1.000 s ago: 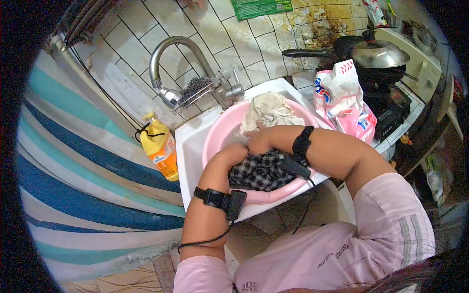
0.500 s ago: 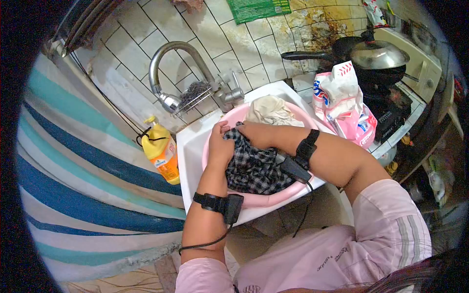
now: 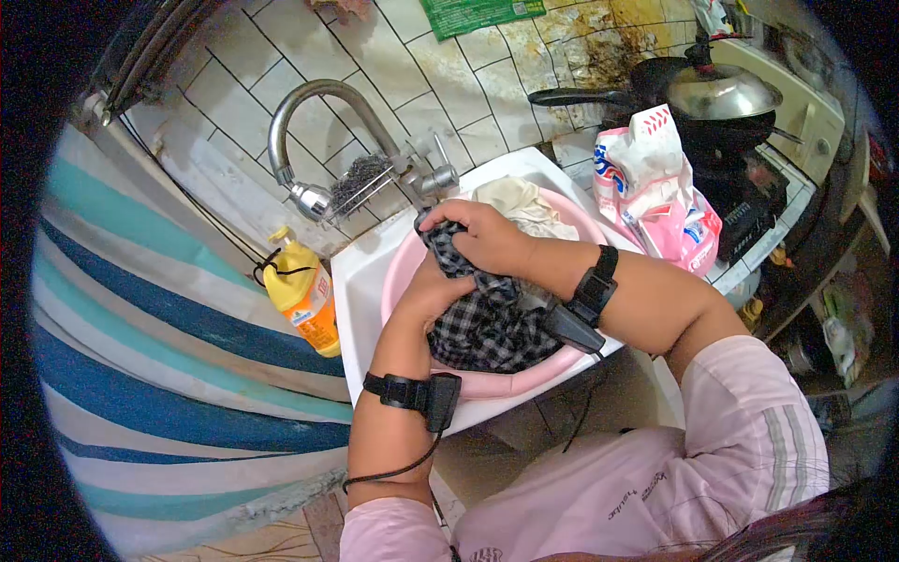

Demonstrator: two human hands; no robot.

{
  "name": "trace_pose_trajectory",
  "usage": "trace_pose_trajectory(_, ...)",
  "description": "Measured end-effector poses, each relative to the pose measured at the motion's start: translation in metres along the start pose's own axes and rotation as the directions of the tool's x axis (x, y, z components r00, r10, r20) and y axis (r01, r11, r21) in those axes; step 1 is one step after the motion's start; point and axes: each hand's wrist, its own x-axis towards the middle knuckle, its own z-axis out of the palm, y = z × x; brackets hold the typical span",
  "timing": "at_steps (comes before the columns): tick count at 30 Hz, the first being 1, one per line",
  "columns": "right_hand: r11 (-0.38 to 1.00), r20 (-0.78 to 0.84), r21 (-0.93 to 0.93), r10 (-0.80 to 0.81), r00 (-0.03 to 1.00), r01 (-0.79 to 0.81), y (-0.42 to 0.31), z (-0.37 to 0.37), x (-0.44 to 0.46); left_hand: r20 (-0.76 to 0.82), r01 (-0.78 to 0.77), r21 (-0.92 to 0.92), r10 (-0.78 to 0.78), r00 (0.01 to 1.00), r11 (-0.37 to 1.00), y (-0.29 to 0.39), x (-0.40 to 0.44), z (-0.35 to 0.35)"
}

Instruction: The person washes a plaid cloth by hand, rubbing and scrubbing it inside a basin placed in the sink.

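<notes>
A black and white checked cloth [image 3: 496, 332] lies bunched in a pink basin [image 3: 510, 384], which sits in a white sink. Part of it rises between my hands near the basin's back left rim. My right hand [image 3: 482, 239] is closed around the raised upper end. Just below, my left hand [image 3: 435, 290] grips the same cloth, its thumb across the front and its other fingers mostly hidden. Behind my right hand, a cream cloth [image 3: 529, 206] rests at the back of the basin.
A curved metal faucet [image 3: 328, 89] and wire rack [image 3: 365, 187] stand behind the sink. Left of it is a yellow-orange bottle [image 3: 304, 295]. At the right are a pink-white detergent bag [image 3: 655, 197] and a lidded pan [image 3: 721, 98] on a stove.
The checked cloth's upper end has been lifted higher. My right hand has moved up and left onto it, while my left hand, lower in the basin at first, now grips just below.
</notes>
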Motion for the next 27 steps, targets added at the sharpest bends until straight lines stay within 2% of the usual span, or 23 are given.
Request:
trace_pose_trajectory(1, 0.997, 0.018, 0.073, 0.006, 1.000, -0.008, -0.003, 0.000, 0.000, 0.001, 0.000, 0.000, 0.000, 1.000, 1.000, 0.005, -0.001, 0.001)
trace_pose_trajectory(3, 0.994, 0.029, 0.101, 0.044, 0.999, -0.047, -0.008, -0.001, 0.000, -0.095, 0.119, 0.089, -0.111, 0.989, 0.989, 0.014, -0.004, 0.002)
trace_pose_trajectory(4, 0.988, 0.043, 0.128, 0.082, 0.996, -0.087, -0.010, -0.001, 0.000, -0.093, 0.120, 0.090, -0.111, 0.989, 0.989, 0.013, -0.003, 0.002)
trace_pose_trajectory(5, 0.988, 0.041, 0.130, 0.083, 0.996, -0.088, -0.009, 0.001, -0.001, -0.215, 0.078, 0.141, -0.047, 0.975, 0.987, 0.013, -0.003, 0.004)
trace_pose_trajectory(6, 1.000, 0.002, -0.020, 0.024, 1.000, -0.024, -0.006, 0.004, -0.001, -0.329, 0.044, 0.197, 0.023, 0.944, 0.979, 0.012, -0.001, 0.004)
trace_pose_trajectory(7, 0.984, -0.028, -0.172, -0.041, 0.999, 0.035, -0.003, 0.006, -0.001, -0.341, 0.035, 0.267, 0.061, 0.938, 0.963, 0.008, 0.005, -0.002)
trace_pose_trajectory(8, 0.984, -0.034, -0.172, -0.040, 0.999, 0.034, 0.001, 0.007, -0.001, -0.337, 0.035, 0.271, 0.061, 0.939, 0.962, 0.005, 0.006, -0.004)
trace_pose_trajectory(10, 0.859, 0.018, -0.510, 0.049, 0.999, -0.033, 0.004, 0.008, -0.001, -0.496, 0.120, 0.323, 0.060, 0.866, 0.939, 0.011, 0.004, -0.002)
trace_pose_trajectory(12, 0.858, -0.020, -0.510, 0.063, 0.998, -0.064, 0.005, 0.010, -0.003, -0.482, 0.124, 0.294, 0.035, 0.875, 0.948, 0.007, 0.005, -0.003)
trace_pose_trajectory(14, 0.854, -0.054, -0.512, 0.075, 0.996, -0.092, 0.005, 0.011, -0.005, -0.450, 0.028, 0.238, 0.085, 0.889, 0.971, 0.005, 0.005, -0.001)
trace_pose_trajectory(15, 0.865, -0.032, -0.496, 0.072, 0.997, -0.078, 0.000, 0.009, -0.006, -0.452, 0.027, 0.237, 0.085, 0.888, 0.971, 0.006, 0.004, 0.001)
trace_pose_trajectory(17, 0.877, -0.005, -0.477, 0.068, 0.998, -0.062, -0.010, 0.008, -0.008, -0.418, -0.014, 0.323, 0.156, 0.895, 0.946, 0.007, 0.001, 0.004)
trace_pose_trajectory(18, 0.877, 0.085, -0.481, 0.036, 0.996, 0.010, -0.016, 0.008, -0.008, -0.421, -0.012, 0.323, 0.155, 0.894, 0.946, 0.006, 0.001, 0.003)
trace_pose_trajectory(19, 0.873, 0.176, -0.480, 0.004, 0.984, 0.082, -0.021, 0.008, -0.008, -0.317, -0.068, 0.316, 0.173, 0.932, 0.946, 0.004, 0.003, 0.002)
trace_pose_trajectory(20, 0.873, 0.179, -0.480, 0.003, 0.984, 0.085, -0.023, 0.009, -0.010, -0.210, -0.124, 0.303, 0.193, 0.959, 0.945, 0.000, 0.006, 0.001)
trace_pose_trajectory(22, 0.834, 0.284, -0.526, -0.014, 0.959, 0.168, -0.026, 0.010, -0.013, -0.226, -0.130, 0.285, 0.198, 0.954, 0.950, -0.005, 0.004, 0.002)
trace_pose_trajectory(23, 0.834, 0.288, -0.525, -0.013, 0.958, 0.170, -0.022, 0.011, -0.011, -0.196, -0.071, 0.362, 0.151, 0.969, 0.929, -0.006, 0.002, 0.000)
trace_pose_trajectory(24, 0.818, 0.214, -0.571, 0.074, 0.974, 0.063, -0.014, 0.010, -0.008, -0.170, -0.016, 0.439, 0.100, 0.980, 0.898, 0.002, -0.002, 0.002)
trace_pose_trajectory(25, 0.792, 0.136, -0.609, 0.159, 0.978, -0.044, -0.008, 0.009, -0.004, -0.173, -0.015, 0.436, 0.101, 0.980, 0.900, 0.006, -0.002, 0.004)
trace_pose_trajectory(26, 0.791, 0.139, -0.610, 0.159, 0.977, -0.042, -0.002, 0.005, 0.000, -0.181, 0.037, 0.512, 0.065, 0.981, 0.858, 0.011, -0.001, 0.006)
trace_pose_trajectory(27, 0.768, 0.056, -0.616, 0.263, 0.963, -0.174, 0.003, 0.001, 0.004, -0.189, 0.088, 0.586, 0.030, 0.982, 0.806, 0.013, 0.000, 0.007)
